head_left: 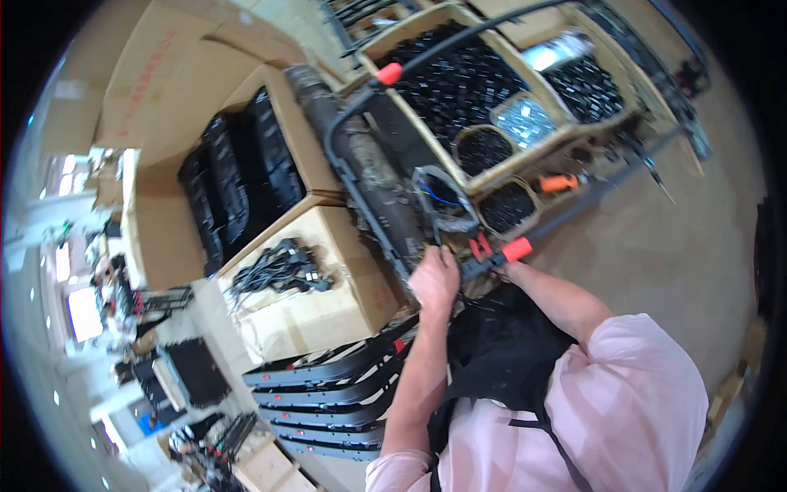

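Your left hand (434, 279) is curled, your right hand (514, 270) half hidden; I can't tell their grip. The black frame (566, 214) looks stiff; hold its red sleeve (517, 249).

A clear plastic bag (453, 221) stands just ahead of the left hand (435, 277), and a cable-topped carton (369, 262) closes off its left. Rightward (past the black near bar (602, 185)) the brown floor (598, 238) leaves wide room for an arm to pass.
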The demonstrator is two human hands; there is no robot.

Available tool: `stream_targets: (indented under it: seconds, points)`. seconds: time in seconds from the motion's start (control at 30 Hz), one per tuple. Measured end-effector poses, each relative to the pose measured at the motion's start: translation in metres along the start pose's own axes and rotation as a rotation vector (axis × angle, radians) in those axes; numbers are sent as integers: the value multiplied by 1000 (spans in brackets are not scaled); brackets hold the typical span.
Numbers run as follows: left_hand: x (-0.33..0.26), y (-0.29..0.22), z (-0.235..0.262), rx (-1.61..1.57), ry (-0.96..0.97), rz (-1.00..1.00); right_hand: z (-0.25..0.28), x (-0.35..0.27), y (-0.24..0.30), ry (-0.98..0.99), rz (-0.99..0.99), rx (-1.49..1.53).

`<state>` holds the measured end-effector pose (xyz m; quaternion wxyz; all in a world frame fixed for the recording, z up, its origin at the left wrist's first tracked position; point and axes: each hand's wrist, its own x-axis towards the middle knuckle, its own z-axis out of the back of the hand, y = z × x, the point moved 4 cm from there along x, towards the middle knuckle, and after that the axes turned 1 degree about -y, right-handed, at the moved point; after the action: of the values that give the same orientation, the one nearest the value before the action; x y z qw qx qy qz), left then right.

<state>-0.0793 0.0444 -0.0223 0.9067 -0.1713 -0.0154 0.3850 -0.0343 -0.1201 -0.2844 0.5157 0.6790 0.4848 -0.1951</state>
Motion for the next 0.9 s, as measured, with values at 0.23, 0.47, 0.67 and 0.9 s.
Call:
stream_targets:
  seconds: [0.23,0.47,0.67,0.9]
  points:
    - [15,6,18,-87,142,159,9,37,12,8,-291,-959]
    - [183,80,150,-307,-515,96,99,-15,26,93,-231,-648]
    - [289,232,209,374,-626,391,93,-112,144,-8,-172,-759]
    - [317,281,216,568,-418,323,56,-210,224,-135,59,-995]
